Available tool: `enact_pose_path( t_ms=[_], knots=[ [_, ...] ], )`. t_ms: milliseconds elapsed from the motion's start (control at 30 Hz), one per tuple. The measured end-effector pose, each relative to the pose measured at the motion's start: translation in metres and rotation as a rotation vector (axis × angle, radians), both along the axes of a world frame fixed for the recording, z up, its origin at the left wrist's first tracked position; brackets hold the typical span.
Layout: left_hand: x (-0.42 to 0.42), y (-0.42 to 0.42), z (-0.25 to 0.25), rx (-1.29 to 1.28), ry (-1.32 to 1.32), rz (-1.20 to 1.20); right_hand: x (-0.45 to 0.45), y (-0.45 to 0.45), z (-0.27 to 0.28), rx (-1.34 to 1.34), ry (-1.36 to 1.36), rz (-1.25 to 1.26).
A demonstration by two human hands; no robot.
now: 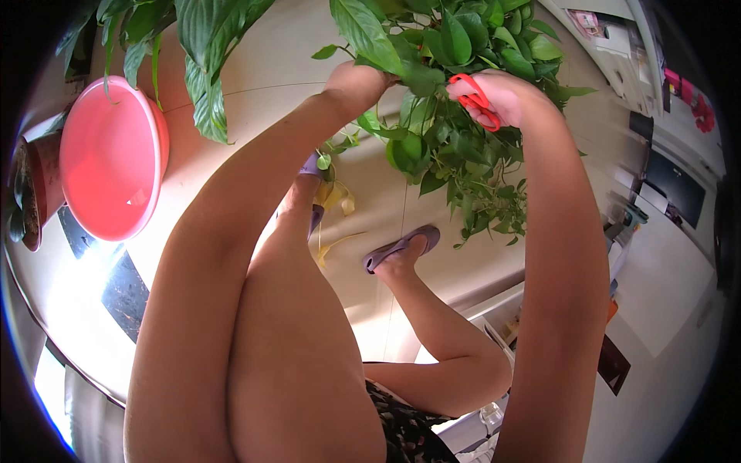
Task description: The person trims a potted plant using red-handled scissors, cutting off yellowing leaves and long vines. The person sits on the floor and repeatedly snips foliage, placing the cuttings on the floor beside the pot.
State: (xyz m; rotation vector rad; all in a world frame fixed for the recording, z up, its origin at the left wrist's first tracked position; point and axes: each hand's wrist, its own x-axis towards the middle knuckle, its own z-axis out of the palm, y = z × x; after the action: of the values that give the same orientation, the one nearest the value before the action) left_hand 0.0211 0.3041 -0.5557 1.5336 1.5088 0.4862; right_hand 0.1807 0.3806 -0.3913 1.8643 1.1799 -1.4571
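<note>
A leafy pothos plant (457, 43) fills the top middle of the view, its trailing stems (480, 179) hanging toward the floor. My right hand (498, 95) grips red-handled scissors (476, 99) at the plant's right side. The blades are hidden among the leaves. My left hand (360, 81) reaches into the foliage from the left, beside a large leaf. Leaves cover its fingers, so I cannot see what they hold. Yellowed leaves (333, 195) lie on or hang near the floor below, close to my foot.
A pink plastic basin (110, 162) stands at left, beside a potted plant (35, 191). Broad leaves of another plant (208, 58) hang in at upper left. White furniture (666, 260) lines the right. My feet, in purple slippers (402, 249), rest on the tiled floor (370, 295).
</note>
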Motion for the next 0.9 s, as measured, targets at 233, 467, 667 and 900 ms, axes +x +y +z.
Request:
enact_pose_path(
  t_ms=[233,467,667,900],
  knots=[
    [-0.009,-0.002,-0.01,-0.002,0.005,0.005,-0.015,-0.003,0.007,0.028,-0.063,0.138],
    [-0.009,0.0,-0.024,-0.148,-0.21,0.272,-0.022,0.002,0.028,-0.074,0.017,0.227],
    [0.004,-0.001,-0.026,-0.105,-0.288,0.237,-0.024,-0.004,0.011,0.176,-0.105,0.189],
    [-0.001,0.005,-0.022,0.328,0.019,-0.14,-0.01,0.017,0.003,-0.046,-0.084,0.21]
  ],
)
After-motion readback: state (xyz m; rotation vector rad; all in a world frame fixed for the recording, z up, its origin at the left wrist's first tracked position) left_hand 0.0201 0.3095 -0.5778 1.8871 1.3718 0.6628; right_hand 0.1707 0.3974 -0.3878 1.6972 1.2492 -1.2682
